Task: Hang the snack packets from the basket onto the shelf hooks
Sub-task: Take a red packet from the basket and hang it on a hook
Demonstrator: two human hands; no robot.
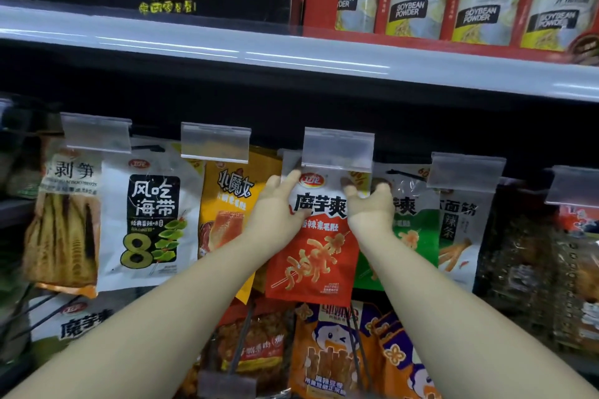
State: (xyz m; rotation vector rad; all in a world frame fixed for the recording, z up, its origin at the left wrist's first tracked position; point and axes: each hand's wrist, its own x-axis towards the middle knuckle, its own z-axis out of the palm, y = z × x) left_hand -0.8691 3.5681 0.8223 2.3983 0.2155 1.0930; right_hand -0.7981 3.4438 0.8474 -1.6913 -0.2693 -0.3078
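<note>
both forearms reach up from the bottom edge toward the rack. left hand (275, 207) grips the left edge of the red packet (319, 236) with fingers curled round it, right hand (369, 204) pinches the right edge near the top — the packet sits just under the clear tag holder (338, 149), its top hidden behind it, so whether the hook is through yet, cannot tell. judging by that, this one is mid-hang. neighbours already hang in a row: white seaweed packet (152, 217), yellow packet (227, 204), green packet (411, 227) — all glossy, flat, crinkly film. basket not in sight, so what's left is unknown. above, a smooth pale shelf edge (291, 52).
</note>
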